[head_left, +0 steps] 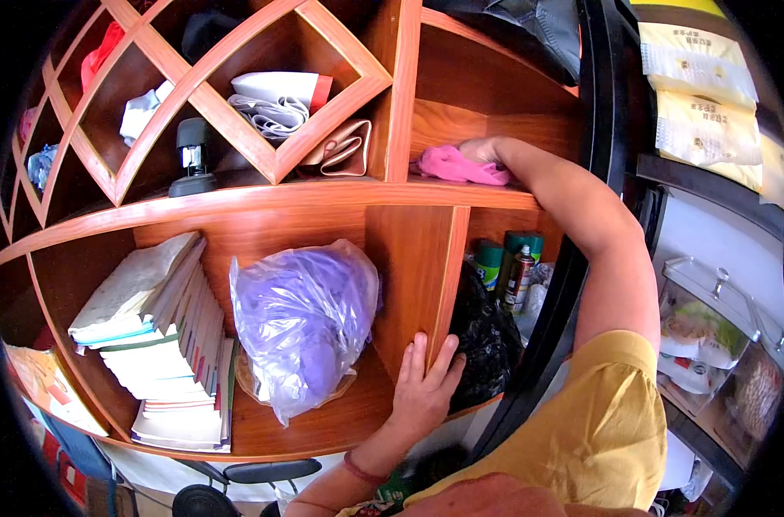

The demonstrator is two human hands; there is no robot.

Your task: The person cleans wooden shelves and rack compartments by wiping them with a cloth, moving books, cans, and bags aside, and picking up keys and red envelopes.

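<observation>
Well, the person's left hand (pixel 426 383) lies with fingers extended against a reddish-brown wooden divider (pixel 418 284), grip released, probably for balance. Farther up, the right hand (pixel 481 151) touches a crumpled bright-pink cloth (pixel 456 169) on the wooden upper shelf (pixel 487 200), perhaps steadying it; whether that grip is clenched, I can't tell.

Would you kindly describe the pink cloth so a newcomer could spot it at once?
On the wooden shelf unit, find the upper compartment just right of the diamond lattice. The crumpled pink cloth lies on its floor, against the right hand. Unlike the grey-white bundle in the lattice, it is bright pink.
</observation>
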